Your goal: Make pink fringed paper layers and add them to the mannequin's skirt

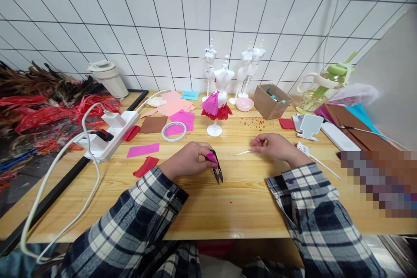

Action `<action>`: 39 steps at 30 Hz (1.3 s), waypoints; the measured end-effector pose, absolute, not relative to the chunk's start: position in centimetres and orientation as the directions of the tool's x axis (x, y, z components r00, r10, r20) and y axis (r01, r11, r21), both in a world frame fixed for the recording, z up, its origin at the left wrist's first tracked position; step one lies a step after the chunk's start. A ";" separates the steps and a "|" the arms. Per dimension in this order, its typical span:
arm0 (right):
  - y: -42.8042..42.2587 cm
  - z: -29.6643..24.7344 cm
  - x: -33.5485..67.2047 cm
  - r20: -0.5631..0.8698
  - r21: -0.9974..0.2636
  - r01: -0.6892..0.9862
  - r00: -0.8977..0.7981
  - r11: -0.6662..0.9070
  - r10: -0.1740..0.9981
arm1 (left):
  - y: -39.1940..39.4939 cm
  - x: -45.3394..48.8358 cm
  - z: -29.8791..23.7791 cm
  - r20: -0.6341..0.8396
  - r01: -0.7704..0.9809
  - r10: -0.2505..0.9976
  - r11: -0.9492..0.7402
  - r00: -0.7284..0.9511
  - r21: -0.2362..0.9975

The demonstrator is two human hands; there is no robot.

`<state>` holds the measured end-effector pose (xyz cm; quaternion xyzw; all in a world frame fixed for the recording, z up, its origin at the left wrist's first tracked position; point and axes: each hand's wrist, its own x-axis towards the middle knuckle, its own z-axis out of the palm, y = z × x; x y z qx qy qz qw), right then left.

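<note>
Apparently half-done, the mannequin's (224,77) red skirt (223,113) beyond both hands has pink on one side only. The left hand (193,160) pinches a pink scrap (212,159) and snips (218,172); the right hand (273,146), a white strip (243,153).

Table (241,213): glossy light wood, visible grain.
Middle of far edge: white dress forms (224,79) on round-based stands, pink bowl (244,104), open cardboard box (275,106).
Toward far left corner: lidded cream cup (114,83).
Left half: flat pieces (153,124) in pinks, brown, red; white tape ring (174,140).
Toward far right corner: green-lidded bottle (308,100).
</note>
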<state>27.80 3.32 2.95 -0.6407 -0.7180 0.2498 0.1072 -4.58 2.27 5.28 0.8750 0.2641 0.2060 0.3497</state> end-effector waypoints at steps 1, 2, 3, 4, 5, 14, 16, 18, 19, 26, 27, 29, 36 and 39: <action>3.2 3.0 27.3 -0.141 -0.489 0.865 -0.210 0.116 0.968 | 2.3 -4.6 5.3 0.175 0.321 0.609 -0.615 0.774 0.720; 3.2 3.1 26.9 -0.118 -0.463 0.869 -0.257 0.176 0.959 | 2.3 -4.6 5.3 0.174 0.323 0.609 -0.616 0.773 0.719; 3.1 3.1 26.4 -0.111 -0.424 0.878 -0.294 0.223 0.949 | 2.2 -4.6 5.3 0.172 0.325 0.609 -0.616 0.774 0.718; 3.1 3.2 26.0 -0.118 -0.383 0.888 -0.320 0.254 0.940 | 2.2 -4.6 5.3 0.169 0.327 0.608 -0.616 0.776 0.716; 3.2 3.2 25.6 -0.140 -0.342 0.900 -0.334 0.271 0.932 | 2.2 -4.6 5.3 0.167 0.330 0.608 -0.617 0.776 0.715; 3.5 3.1 25.4 0.079 -0.382 0.894 -0.220 0.233 0.972 | 2.4 -4.6 5.1 0.167 0.335 0.613 -0.615 0.772 0.714; 3.7 3.1 26.2 0.163 -0.485 0.862 -0.077 0.148 0.984 | 2.4 -4.6 5.2 0.163 0.331 0.611 -0.611 0.774 0.719; 3.8 2.9 27.2 0.249 -0.516 0.855 0.087 0.056 0.965 | 2.4 -4.6 5.3 0.163 0.326 0.609 -0.609 0.776 0.723; 3.8 2.7 27.8 0.301 -0.481 0.877 0.149 0.015 0.942 | 2.4 -4.6 5.3 0.164 0.323 0.607 -0.609 0.777 0.725; 3.6 2.0 30.1 0.376 -0.203 0.960 0.260 -0.195 0.889 | 2.4 -4.6 5.2 0.162 0.327 0.610 -0.607 0.775 0.724; 3.6 2.1 30.1 0.337 -0.212 0.953 0.278 -0.215 0.899 | 2.3 -4.6 5.2 0.159 0.329 0.611 -0.606 0.775 0.724; 3.7 2.5 30.1 0.246 -0.256 0.935 0.308 -0.245 0.919 | 2.3 -4.6 5.2 0.155 0.330 0.616 -0.598 0.773 0.731; 3.5 2.8 29.3 0.355 -0.256 0.946 0.283 -0.199 0.891 | 2.3 -4.2 5.0 0.157 0.320 0.697 -0.502 0.699 0.803; 3.5 2.8 29.1 0.336 -0.351 0.920 0.300 -0.176 0.893 | 2.4 -4.1 4.9 0.161 0.318 0.732 -0.468 0.662 0.824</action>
